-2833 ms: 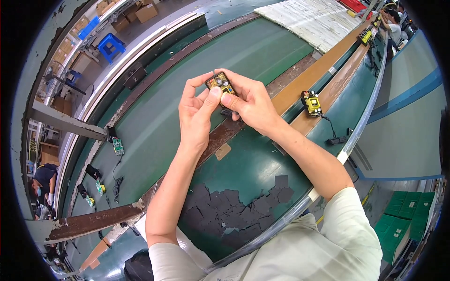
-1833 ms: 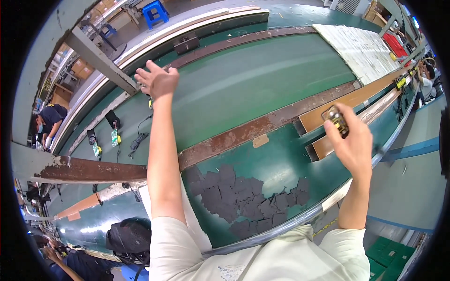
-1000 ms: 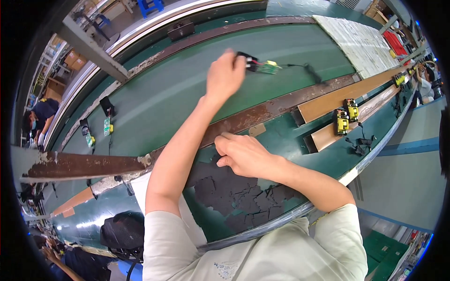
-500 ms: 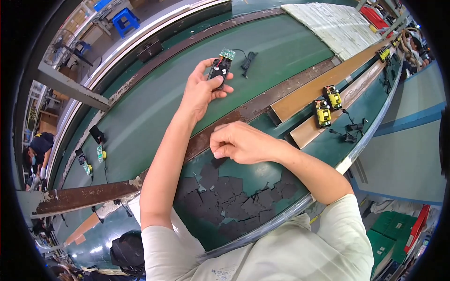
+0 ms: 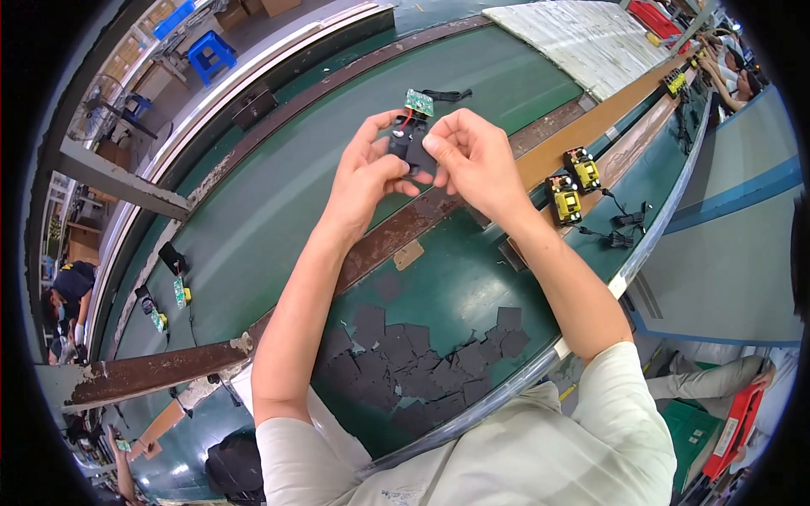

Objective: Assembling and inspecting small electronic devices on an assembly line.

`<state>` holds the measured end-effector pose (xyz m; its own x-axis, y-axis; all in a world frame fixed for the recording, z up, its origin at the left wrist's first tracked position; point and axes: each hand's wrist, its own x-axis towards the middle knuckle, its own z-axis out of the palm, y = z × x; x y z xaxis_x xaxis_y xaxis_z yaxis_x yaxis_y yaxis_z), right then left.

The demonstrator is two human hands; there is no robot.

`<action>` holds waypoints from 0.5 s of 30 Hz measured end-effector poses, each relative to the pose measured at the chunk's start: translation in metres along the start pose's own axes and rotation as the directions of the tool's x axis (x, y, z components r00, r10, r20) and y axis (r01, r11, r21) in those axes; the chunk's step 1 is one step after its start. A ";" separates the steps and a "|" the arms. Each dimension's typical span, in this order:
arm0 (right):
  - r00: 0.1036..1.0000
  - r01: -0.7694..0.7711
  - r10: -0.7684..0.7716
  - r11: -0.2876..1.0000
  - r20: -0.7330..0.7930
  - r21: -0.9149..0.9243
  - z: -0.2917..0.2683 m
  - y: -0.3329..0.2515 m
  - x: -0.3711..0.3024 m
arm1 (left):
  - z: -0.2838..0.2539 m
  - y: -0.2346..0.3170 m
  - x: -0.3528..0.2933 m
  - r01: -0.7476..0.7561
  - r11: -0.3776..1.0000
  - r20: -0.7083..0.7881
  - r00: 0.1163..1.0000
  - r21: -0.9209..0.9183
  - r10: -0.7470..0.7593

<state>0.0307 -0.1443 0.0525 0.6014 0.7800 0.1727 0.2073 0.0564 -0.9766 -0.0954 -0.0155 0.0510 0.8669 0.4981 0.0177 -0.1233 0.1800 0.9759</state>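
While the left hand [image 5: 361, 173] curls its fingers around the black casing [image 5: 397, 148] above the green belt [image 5: 278, 194] and the right hand [image 5: 478, 160] pinches a dark flat piece [image 5: 419, 153] between its fingers at the casing's right, squaring it gently, with the red wire [image 5: 408, 120] left slack, seems wisest.

Single head-worn fisheye view, looking down past a pale short-sleeved shirt [image 5: 523, 438], across a long green belt [image 5: 278, 190], near the bare left hand [image 5: 361, 184] and bare right hand [image 5: 483, 160]
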 end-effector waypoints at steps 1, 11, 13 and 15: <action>0.998 0.022 -0.022 1.000 -0.052 -0.005 -0.002 0.003 0.002 | 0.004 0.001 -0.003 0.009 0.998 0.033 0.999 -0.063 -0.007; 0.793 0.513 -0.584 0.794 -0.172 -0.328 -0.034 0.019 0.034 | 0.008 0.014 -0.011 0.062 0.990 0.116 0.990 0.127 -0.077; 0.942 0.336 -0.335 0.940 -0.021 0.066 -0.048 0.028 0.037 | 0.013 0.019 -0.010 0.061 0.983 0.088 0.993 0.176 -0.078; 0.982 0.176 -0.180 0.981 0.049 0.086 -0.047 0.014 0.030 | 0.011 0.010 -0.006 0.005 0.975 0.039 0.999 0.223 -0.014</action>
<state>0.0876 -0.1496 0.0504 0.5153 0.7868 0.3396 0.2425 0.2462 -0.9384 -0.0965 -0.0260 0.0631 0.8870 0.4617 0.0125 -0.0084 -0.0108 0.9999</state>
